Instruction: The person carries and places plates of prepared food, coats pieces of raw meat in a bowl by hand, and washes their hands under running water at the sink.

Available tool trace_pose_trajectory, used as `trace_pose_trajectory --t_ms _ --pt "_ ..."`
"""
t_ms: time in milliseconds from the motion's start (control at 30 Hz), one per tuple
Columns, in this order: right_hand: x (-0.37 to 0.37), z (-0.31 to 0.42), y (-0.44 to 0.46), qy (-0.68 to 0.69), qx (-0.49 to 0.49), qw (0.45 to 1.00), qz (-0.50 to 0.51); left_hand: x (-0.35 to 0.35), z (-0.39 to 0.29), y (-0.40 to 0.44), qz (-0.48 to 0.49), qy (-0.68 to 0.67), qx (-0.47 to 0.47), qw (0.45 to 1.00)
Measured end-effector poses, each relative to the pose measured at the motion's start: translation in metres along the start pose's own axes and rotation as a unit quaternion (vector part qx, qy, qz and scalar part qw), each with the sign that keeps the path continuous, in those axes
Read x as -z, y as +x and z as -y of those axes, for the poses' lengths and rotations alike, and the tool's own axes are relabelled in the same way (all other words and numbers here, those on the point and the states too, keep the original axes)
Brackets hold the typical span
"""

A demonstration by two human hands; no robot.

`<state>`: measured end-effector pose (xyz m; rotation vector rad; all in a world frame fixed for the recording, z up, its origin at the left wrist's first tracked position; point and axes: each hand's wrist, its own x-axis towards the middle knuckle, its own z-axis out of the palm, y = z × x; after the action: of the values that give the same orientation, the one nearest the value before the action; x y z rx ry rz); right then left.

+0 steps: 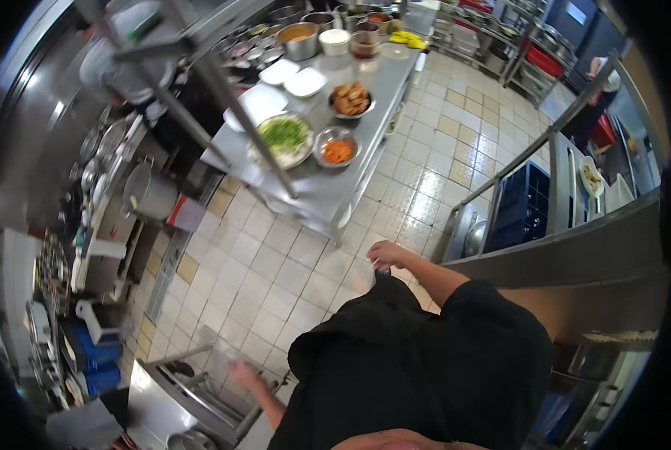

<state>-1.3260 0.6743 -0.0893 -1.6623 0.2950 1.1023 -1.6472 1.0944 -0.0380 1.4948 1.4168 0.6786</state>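
My right hand hangs in front of my black shirt, fingers curled around something small and pale that I cannot make out, just past the near corner of the steel table. Off to the lower left, my left hand is smeared by motion beside a steel frame; its fingers cannot be read. The table carries a bowl of chopped greens, a bowl of orange pieces, a bowl of browned food and white trays.
A person in a light shirt stands at the upper left near a large pot. Another person is at the upper right. Blue crates fill a rack on the right. A steel unit stands at lower left.
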Motion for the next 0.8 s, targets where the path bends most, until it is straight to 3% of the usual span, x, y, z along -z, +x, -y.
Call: trace_pose_trajectory --t_ms 33,100,133,267,300,367,433,467,533,567,600,633,700,800 --pt "0.011 0.009 -0.007 0.018 0.019 1.000 0.015 -0.059 0.051 0.004 0.065 0.073 -0.146 0.984" --pt "0.029 0.018 -0.001 0.086 0.064 0.990 0.094 -0.171 -0.036 -0.076 0.389 0.037 -0.114 0.914" --pt "0.040 0.023 0.003 0.127 0.090 0.978 0.142 -0.221 -0.063 -0.114 0.454 0.004 -0.125 0.882" --pt "0.076 0.090 -0.053 0.209 0.158 0.954 0.147 -0.366 -0.176 -0.242 0.568 0.000 -0.204 0.797" --pt "0.088 0.105 -0.061 0.230 0.178 0.950 0.117 -0.399 -0.175 -0.258 0.543 0.016 -0.319 0.776" --pt "0.119 0.110 -0.041 0.270 0.211 0.939 -0.016 -0.467 -0.153 -0.276 0.554 0.028 -0.368 0.746" --pt "0.166 0.111 -0.063 0.333 0.211 0.917 -0.057 -0.468 -0.206 -0.336 0.650 0.032 -0.309 0.693" --pt "0.190 0.099 -0.069 0.369 0.214 0.898 -0.109 -0.499 -0.182 -0.338 0.650 0.012 -0.391 0.652" --pt "0.226 0.088 -0.073 0.418 0.218 0.863 -0.181 -0.512 -0.209 -0.378 0.778 0.088 -0.354 0.511" --pt "0.246 0.075 -0.068 0.407 0.209 0.860 -0.228 -0.521 -0.221 -0.390 0.821 0.124 -0.332 0.449" --pt "0.264 0.063 -0.062 0.385 0.198 0.863 -0.261 -0.536 -0.223 -0.394 0.874 0.125 -0.221 0.415" --pt "0.278 0.064 -0.077 0.417 0.210 0.845 -0.259 -0.547 -0.240 -0.404 0.897 0.132 -0.201 0.372" --pt "0.297 0.055 -0.082 0.445 0.228 0.798 -0.336 -0.581 -0.264 -0.412 0.902 0.200 -0.254 0.287" --pt "0.322 0.036 -0.093 0.430 0.229 0.755 -0.439 -0.653 -0.271 -0.413 0.871 0.264 -0.314 0.269"
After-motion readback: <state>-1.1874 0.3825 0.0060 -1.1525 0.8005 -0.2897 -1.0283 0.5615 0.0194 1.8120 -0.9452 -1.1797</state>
